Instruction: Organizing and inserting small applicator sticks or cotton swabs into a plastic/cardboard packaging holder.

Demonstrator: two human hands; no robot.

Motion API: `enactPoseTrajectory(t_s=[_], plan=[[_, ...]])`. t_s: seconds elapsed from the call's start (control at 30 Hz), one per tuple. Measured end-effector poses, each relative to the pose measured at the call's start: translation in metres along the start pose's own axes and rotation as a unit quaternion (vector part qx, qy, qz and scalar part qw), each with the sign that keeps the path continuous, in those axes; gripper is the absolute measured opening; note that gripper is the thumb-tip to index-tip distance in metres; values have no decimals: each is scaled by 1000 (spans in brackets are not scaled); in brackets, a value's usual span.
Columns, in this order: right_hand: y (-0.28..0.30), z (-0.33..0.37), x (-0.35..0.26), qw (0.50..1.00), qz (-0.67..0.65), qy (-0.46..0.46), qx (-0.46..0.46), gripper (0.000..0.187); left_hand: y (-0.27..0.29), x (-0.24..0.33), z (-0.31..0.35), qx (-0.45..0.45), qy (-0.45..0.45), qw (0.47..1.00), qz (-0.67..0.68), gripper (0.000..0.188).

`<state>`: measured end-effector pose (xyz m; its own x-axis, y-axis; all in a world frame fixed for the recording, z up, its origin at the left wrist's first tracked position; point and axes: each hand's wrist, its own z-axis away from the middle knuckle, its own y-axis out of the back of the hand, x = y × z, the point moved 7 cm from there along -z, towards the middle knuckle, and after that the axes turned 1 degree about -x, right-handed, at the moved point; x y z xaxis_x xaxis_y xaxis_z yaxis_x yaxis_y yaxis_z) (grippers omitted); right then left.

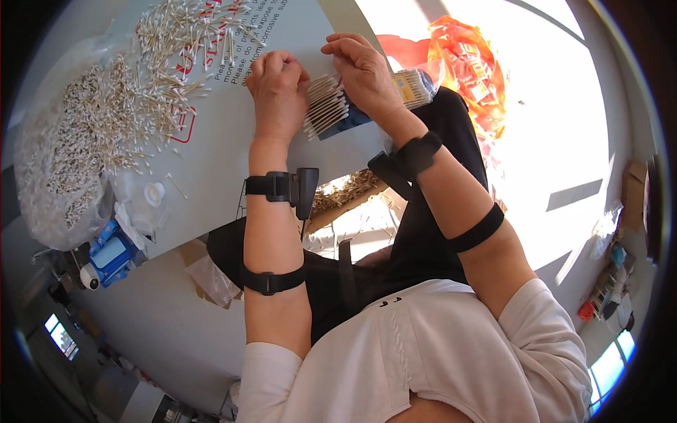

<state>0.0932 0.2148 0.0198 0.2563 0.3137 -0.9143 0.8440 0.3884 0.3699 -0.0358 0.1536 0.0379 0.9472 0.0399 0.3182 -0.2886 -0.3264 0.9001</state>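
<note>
A row of cotton swabs (326, 106) lies side by side on a dark blue piece, between my two hands. Just left of the row, my left hand (277, 95) has its fingers bent and drawn together; whatever they pinch is hidden. My right hand (363, 74) hovers over the row's right end, its fingers loosely curved and apart, with nothing visible in them. Beside the right wrist is a clear pack of swabs (415, 88) with a yellow label. A large heap of loose swabs (187, 35) spreads over the table to the left, partly in a clear plastic bag (42, 155).
The grey tabletop (211, 190) bears printed lettering. A single swab (177, 186) and a blue-and-white packet (111, 252) lie near its left edge. An orange bag (465, 63) with packs sits at the right. Below, between my legs, a box (345, 194) holds more sticks.
</note>
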Motion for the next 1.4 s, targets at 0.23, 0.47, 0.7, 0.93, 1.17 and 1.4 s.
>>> enactPoseTrajectory(t_s=[0.23,0.47,0.7,0.93,1.17,1.4], plan=[[7,32,-12,990,-110,24,91,26,-5,-9,47,117,152,923,335,30],[0,27,-9,990,-79,44,111,26,-13,-2,49,189,178,863,433,39],[-4,19,3,985,-131,41,101,27,-12,10,23,23,35,995,95,26],[-4,38,5,979,-168,20,117,29,-4,10,51,173,130,919,330,32],[-10,43,-7,984,-138,8,117,28,-18,3,52,180,215,839,466,41],[-7,34,-7,986,-118,24,118,27,-13,-2,52,193,198,863,424,38]])
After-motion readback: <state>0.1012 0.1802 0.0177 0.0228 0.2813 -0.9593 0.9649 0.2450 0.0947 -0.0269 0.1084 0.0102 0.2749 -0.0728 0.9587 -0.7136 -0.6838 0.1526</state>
